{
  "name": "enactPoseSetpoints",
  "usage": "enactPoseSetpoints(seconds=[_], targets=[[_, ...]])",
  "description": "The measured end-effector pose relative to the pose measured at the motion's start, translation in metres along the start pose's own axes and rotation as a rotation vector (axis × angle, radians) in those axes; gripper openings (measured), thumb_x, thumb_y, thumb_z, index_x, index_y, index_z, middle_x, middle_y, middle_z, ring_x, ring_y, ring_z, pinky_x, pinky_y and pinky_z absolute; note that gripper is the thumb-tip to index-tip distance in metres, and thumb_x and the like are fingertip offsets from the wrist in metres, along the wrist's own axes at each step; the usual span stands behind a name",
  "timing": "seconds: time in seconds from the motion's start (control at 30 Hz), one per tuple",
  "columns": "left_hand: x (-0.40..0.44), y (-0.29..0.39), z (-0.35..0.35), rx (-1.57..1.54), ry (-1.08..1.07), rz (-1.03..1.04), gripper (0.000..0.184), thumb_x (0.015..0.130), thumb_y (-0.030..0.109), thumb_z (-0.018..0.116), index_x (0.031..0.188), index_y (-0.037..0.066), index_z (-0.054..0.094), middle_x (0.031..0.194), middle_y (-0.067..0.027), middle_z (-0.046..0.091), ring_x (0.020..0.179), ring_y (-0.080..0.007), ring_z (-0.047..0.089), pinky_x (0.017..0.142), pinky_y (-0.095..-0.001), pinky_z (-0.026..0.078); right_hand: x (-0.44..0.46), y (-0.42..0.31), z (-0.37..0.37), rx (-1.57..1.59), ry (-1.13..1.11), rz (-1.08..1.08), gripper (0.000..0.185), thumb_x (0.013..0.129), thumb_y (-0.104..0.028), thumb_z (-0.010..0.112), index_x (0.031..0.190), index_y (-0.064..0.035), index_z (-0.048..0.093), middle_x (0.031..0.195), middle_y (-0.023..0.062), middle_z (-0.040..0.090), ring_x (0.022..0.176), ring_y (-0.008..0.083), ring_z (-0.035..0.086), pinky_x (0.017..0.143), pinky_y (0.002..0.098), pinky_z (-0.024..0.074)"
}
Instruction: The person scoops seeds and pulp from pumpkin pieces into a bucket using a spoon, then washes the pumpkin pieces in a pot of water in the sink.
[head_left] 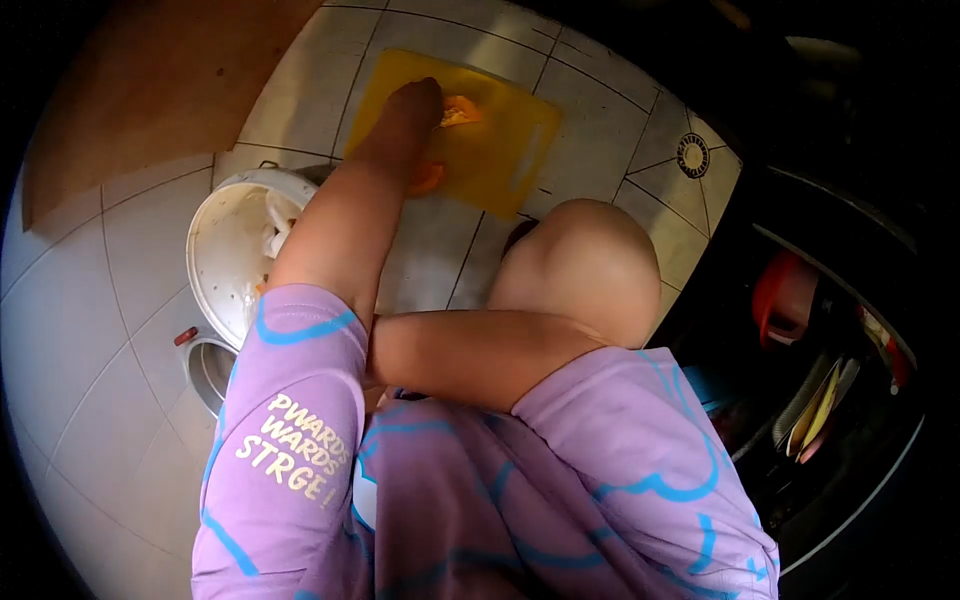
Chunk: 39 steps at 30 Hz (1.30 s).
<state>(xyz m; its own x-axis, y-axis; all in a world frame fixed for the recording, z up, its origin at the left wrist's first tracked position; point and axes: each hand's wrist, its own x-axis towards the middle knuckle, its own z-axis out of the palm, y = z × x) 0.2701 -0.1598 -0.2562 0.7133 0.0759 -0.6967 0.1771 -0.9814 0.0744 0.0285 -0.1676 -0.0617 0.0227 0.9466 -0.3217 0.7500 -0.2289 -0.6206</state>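
My left hand [413,103] is over the far left part of a yellow cutting board [490,170] that lies on the tiled floor. Its fingers look curled in, and what they hold, if anything, is too dark to make out. Right beside that hand lies an orange piece [461,111] with a pale, seedy-looking inside, like pumpkin. A second orange piece [428,178] rests nearer to me, by my left forearm and partly covered by it. My right forearm [470,345] crosses leftward in front of my body, and the hand at its end is hidden behind my left arm.
A white bucket [205,235] with scraps inside stands left of my arm, with a metal pot-like thing [212,365] below it. My bent knee [585,255] is near the board. A floor drain [692,155] and a dark shelf with a red container [783,300] are on the right.
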Motion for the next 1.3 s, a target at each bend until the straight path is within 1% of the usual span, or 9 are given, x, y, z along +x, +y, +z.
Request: enactPoseSetpoints(seconds=[0.1,0.3,0.6,0.73,0.87,0.93,1.0,1.07,1.3], targets=[[0.003,-0.002,0.015,0.094,0.141,0.246,0.039,0.092,0.013,0.056,0.131,0.011,0.051,0.125,-0.0142,0.056,0.117,-0.0314,0.056,0.092,-0.0448,0.05,-0.002,0.004,0.003,0.033,-0.005,-0.019,0.054,0.079,-0.014,0.07,0.13,-0.0053,0.054,0.116,0.0114,0.065,0.105,0.0247,0.064,0.083,0.0346,0.0529],[-0.01,0.051,0.018,0.344,0.159,0.266,0.042,0.092,0.017,0.06,0.131,0.016,0.048,0.13,-0.0104,0.049,0.122,-0.0277,0.051,0.094,-0.0459,0.048,-0.003,0.018,0.006,0.069,-0.024,-0.043,0.051,0.081,-0.013,0.067,0.129,-0.0041,0.054,0.114,0.0132,0.065,0.104,0.0256,0.065,0.082,0.035,0.0534],[-0.038,0.067,-0.013,0.288,0.139,0.31,0.04,0.089,0.016,0.062,0.126,0.01,0.051,0.125,-0.0105,0.053,0.12,-0.0281,0.051,0.096,-0.0466,0.045,0.0,0.018,0.011,0.046,-0.025,-0.047,0.047,0.083,-0.012,0.063,0.128,-0.0023,0.054,0.112,0.016,0.066,0.102,0.0269,0.065,0.079,0.0357,0.0542],[-0.064,0.075,-0.069,0.025,0.405,0.344,0.04,0.086,0.019,0.066,0.122,0.008,0.053,0.12,-0.0118,0.059,0.119,-0.0274,0.053,0.095,-0.046,0.045,0.018,0.015,0.006,0.03,0.0,-0.01,0.045,0.084,-0.011,0.062,0.128,-0.0015,0.054,0.111,0.0172,0.066,0.101,0.0275,0.066,0.079,0.036,0.0546],[-0.162,0.041,-0.168,-0.885,0.302,0.371,0.029,0.086,0.017,0.063,0.113,0.006,0.057,0.099,-0.009,0.065,0.105,-0.0253,0.059,0.092,-0.0411,0.046,0.046,0.016,0.006,0.028,0.021,0.081,0.043,0.085,-0.01,0.06,0.127,-0.0008,0.054,0.11,0.0185,0.066,0.1,0.0281,0.066,0.078,0.0364,0.0549],[-0.209,-0.003,-0.196,-1.116,0.634,0.364,0.029,0.08,0.0,0.062,0.108,0.003,0.057,0.093,-0.0125,0.064,0.081,-0.0207,0.064,0.069,-0.0304,0.053,0.046,0.021,-0.01,0.025,-0.006,0.135,0.042,0.086,-0.01,0.059,0.127,-0.0004,0.054,0.11,0.0191,0.066,0.1,0.0284,0.066,0.077,0.0365,0.0551],[-0.259,-0.071,-0.186,-1.479,0.751,0.233,0.026,0.088,0.017,0.064,0.108,0.001,0.059,0.109,-0.0132,0.063,0.102,-0.0268,0.06,0.087,-0.0449,0.05,0.033,0.025,-0.037,0.049,0.016,0.175,0.042,0.086,-0.01,0.058,0.127,0.0,0.054,0.109,0.0197,0.066,0.1,0.0287,0.067,0.077,0.0367,0.0553],[-0.313,-0.109,-0.175,-1.851,0.848,0.108,0.025,0.089,0.016,0.061,0.112,0.005,0.057,0.102,-0.0088,0.063,0.104,-0.0234,0.058,0.089,-0.0419,0.047,0.015,0.031,-0.062,0.16,0.107,0.192,0.042,0.086,-0.009,0.059,0.125,0.0039,0.051,0.104,0.0228,0.066,0.099,0.0331,0.067,0.077,0.0398,0.0554],[-0.372,-0.171,-0.051,-2.844,0.159,0.008,0.024,0.093,0.016,0.055,0.114,0.005,0.055,0.117,-0.0142,0.061,0.108,-0.0293,0.058,0.092,-0.0461,0.049,0.03,0.065,-0.075,0.384,0.113,0.42,0.046,0.085,-0.018,0.062,0.127,-0.0006,0.052,0.11,0.0232,0.065,0.098,0.0367,0.065,0.083,0.0445,0.0514]])
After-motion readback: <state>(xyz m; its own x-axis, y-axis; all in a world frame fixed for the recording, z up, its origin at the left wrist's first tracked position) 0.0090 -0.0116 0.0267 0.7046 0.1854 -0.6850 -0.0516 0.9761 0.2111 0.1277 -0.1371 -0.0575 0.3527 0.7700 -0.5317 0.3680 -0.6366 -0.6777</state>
